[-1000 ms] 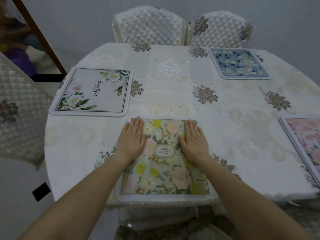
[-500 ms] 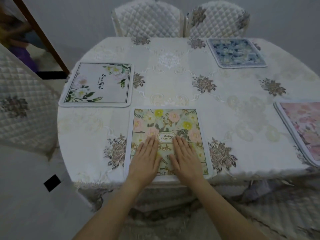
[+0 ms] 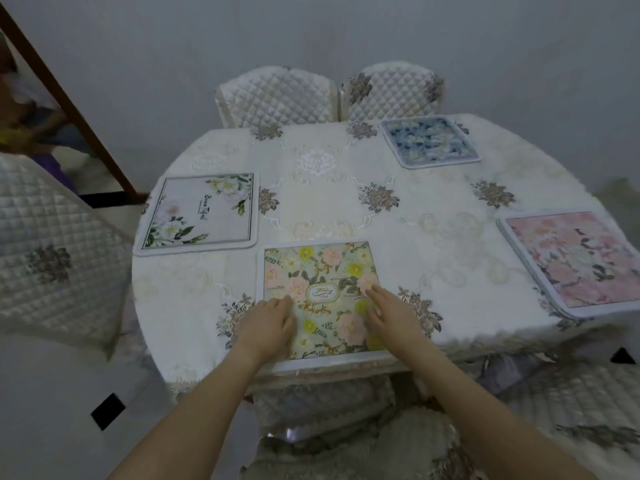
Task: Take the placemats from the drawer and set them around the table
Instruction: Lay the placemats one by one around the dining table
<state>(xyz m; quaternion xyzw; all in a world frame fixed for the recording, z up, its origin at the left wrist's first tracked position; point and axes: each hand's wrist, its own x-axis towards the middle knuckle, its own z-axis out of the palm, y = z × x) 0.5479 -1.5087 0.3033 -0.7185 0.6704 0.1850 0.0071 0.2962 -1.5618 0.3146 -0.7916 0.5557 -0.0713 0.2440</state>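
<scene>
— On the round worktop (image 3: 433,244), what lies where?
— Embroidered cream cloth covers it. At the left, a white placemat (image 3: 201,211) with green leaves and script too small to read. At the near edge, a yellow-and-pink floral placemat (image 3: 322,268) with an oval label, its lettering illegible.
— And the hands?
— Left hand (image 3: 265,325) flat on that mat's left side, fingers straight; right hand (image 3: 389,311) flat on its right side. Neither grasps anything.
— Further right?
— A blue floral placemat (image 3: 427,142) by the far edge, a pink placemat (image 3: 575,258) at the right. Quilted chairs (image 3: 277,95) stand behind.
</scene>
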